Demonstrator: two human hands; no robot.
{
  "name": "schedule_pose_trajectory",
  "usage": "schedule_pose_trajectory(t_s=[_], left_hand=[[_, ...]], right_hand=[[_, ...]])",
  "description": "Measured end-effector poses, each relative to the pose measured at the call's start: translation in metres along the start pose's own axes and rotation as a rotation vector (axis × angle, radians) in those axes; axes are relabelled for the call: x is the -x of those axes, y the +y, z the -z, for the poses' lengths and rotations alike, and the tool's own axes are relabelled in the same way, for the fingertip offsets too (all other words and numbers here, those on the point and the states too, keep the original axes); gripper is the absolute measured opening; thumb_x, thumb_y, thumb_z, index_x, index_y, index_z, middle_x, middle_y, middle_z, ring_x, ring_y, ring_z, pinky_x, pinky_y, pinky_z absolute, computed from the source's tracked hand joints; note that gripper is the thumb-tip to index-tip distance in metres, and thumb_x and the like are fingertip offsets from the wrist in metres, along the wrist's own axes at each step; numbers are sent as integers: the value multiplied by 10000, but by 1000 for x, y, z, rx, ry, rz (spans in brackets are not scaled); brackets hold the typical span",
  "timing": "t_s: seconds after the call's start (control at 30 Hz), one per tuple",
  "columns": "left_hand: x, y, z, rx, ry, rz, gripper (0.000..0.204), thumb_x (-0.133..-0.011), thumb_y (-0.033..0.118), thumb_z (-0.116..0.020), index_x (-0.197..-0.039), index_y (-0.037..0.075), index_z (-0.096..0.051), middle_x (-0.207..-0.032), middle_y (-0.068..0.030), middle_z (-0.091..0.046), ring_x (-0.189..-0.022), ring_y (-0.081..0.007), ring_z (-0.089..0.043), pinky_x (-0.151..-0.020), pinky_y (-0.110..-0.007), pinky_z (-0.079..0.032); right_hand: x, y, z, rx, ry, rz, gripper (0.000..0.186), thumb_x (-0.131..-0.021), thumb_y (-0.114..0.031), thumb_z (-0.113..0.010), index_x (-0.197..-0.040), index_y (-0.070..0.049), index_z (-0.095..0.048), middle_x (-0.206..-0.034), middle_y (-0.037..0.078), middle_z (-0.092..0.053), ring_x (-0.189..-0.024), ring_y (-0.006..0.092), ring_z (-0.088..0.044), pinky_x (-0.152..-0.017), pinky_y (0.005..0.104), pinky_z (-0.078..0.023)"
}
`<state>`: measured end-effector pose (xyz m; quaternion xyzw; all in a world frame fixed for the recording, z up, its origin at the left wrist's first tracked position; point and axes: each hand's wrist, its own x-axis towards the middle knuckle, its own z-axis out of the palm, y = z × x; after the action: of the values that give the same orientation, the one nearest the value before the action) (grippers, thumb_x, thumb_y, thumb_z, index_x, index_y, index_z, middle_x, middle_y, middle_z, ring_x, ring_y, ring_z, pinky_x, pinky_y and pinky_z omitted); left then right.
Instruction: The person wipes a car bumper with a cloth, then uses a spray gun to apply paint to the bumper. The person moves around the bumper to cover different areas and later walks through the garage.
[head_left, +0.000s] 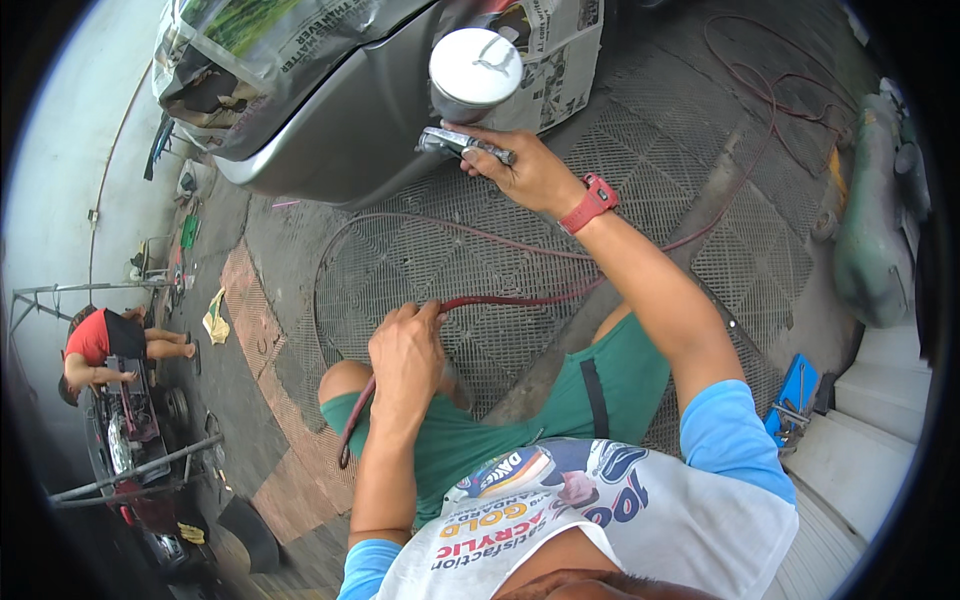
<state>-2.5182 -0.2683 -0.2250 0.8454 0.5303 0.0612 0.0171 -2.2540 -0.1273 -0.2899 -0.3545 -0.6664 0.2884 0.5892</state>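
My right hand point(525, 172), with a red wristwatch point(592, 202) on its wrist, is closed around the handle of a spray gun point(450, 141). A round cup with a white lid point(476, 66) sits on top of the gun. Close in front of it is the grey bumper point(330, 130) of a vehicle, with newspaper point(568, 70) covering parts beside it. My left hand point(407, 350) is wrapped around a red air hose point(500, 300) above my knee. A short length of hose hangs below this hand; the rest runs right beneath my right forearm.
Hose loops point(770, 90) lie on the perforated floor mats point(640, 140). A green tank point(872, 215) stands at the right, near a blue tray with tools point(793, 400). On the far left, a person in red point(92, 340) bends over a motorcycle point(125, 450) beside a metal frame point(135, 472).
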Motion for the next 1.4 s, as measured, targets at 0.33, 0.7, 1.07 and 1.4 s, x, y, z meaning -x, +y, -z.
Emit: schedule_pose_trajectory(t_s=[0.33, 0.7, 1.07, 1.4], left_hand=[[-49, -22, 0, -74, 54, -53, 178, -978, 185, -687, -1088, 60, -749, -869, -137, -688, -847, -348, -699, -723, -465, -558], [-93, -14, -79, -222, -268, -311, 175, -948, 243, -730, -1025, 89, -758, -851, -108, -718, -827, -299, -731, -713, -413, -587], [-76, -160, 1, -156, -50, 462, 191, -948, 268, -740, -1104, 185, -815, -1077, -92, -791, -1002, -326, -743, -873, -425, -553], [-46, -202, 0, 18, -61, 582, 210, -990, 179, -718, -1168, 99, -795, -990, -124, -795, -960, -240, -753, -874, -365, -552]], right_hand=[[-68, 25, 87, 108, 461, 134, 446, -1077, -341, -638, -1423, -61, -655, -950, 70, -792, -854, 124, -741, -816, 290, -584], [35, 114, -1, 323, -94, 9, 421, -995, -367, -711, -1324, -105, -700, -1164, 188, -749, -1060, 411, -720, -948, 441, -568], [23, 192, -12, -547, 484, -985, 636, -1076, -573, -481, -1179, 34, -640, -885, 165, -754, -666, 209, -738, -423, 306, -486], [-26, 124, 23, -699, 396, -699, 661, -1091, -624, -419, -1304, -31, -618, -885, 137, -745, -705, 185, -722, -452, 269, -456]])
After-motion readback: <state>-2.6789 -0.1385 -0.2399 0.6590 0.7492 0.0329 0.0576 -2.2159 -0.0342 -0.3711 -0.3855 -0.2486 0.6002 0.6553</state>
